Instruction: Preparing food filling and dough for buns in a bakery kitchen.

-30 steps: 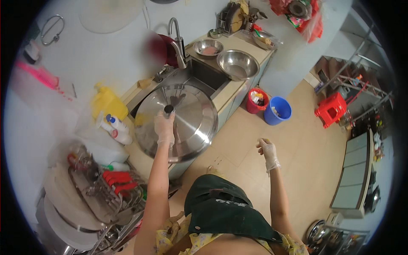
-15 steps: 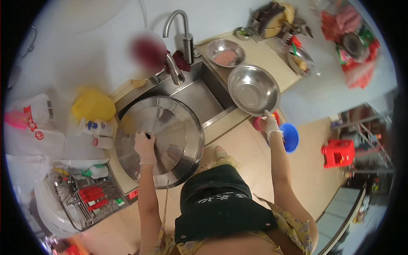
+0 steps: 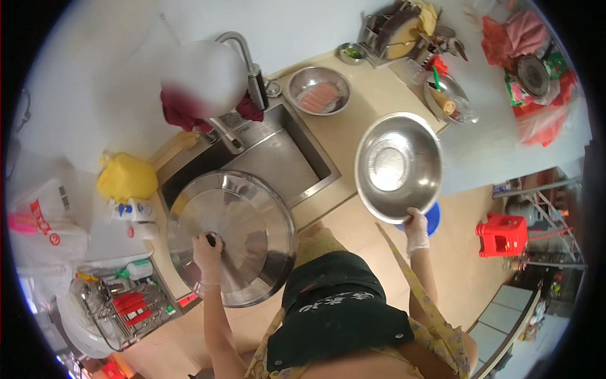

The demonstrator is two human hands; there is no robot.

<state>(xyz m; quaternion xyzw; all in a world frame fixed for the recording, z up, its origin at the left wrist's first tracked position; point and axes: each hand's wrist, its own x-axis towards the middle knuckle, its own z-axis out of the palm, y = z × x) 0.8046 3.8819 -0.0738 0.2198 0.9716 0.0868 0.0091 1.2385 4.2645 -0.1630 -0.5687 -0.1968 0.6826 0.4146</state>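
Left grip: my left hand [image 3: 208, 259], gloved, is closed around the dark knob of the big steel lid [image 3: 232, 237]; I hold it flat over the near end of the sink [image 3: 278, 158].
Right grip: my right hand [image 3: 416, 227], also gloved, pinches the near rim of the wide steel bowl [image 3: 398, 165], which is tipped up so its inside faces me, above the counter [image 3: 360, 120] edge.
Risk, lid: I judge it heavy for a one-knob hold; a wet glove could let it swing down onto the sink edge.
Risk, bowl: held by the rim alone, it could pivot and slip to the floor.
Surface: pale counter with a smaller bowl [image 3: 319, 90] of pink food beside the faucet [image 3: 243, 60].
Room: dish rack [image 3: 120, 306] at left, red stool [image 3: 503, 234] on the tan floor at right.
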